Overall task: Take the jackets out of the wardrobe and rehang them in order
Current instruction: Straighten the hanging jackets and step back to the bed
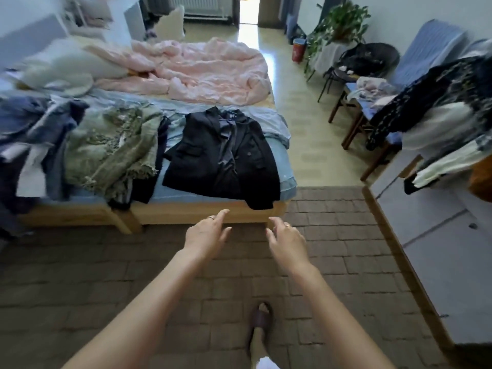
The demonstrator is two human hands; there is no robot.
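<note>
Both bare arms reach forward over a brick-patterned rug (332, 222). The left hand (206, 235) and right hand (286, 242) hover apart, fingers loosely spread, holding nothing, just short of the bed's (202, 211) wooden foot edge. A black jacket (226, 155) lies flat at the bed's near right corner, its hem draped over the edge. An olive jacket (111, 147) is heaped to its left. Open floor runs along the bed's right side; a clothes-covered chair (378, 121) stands beyond.
</note>
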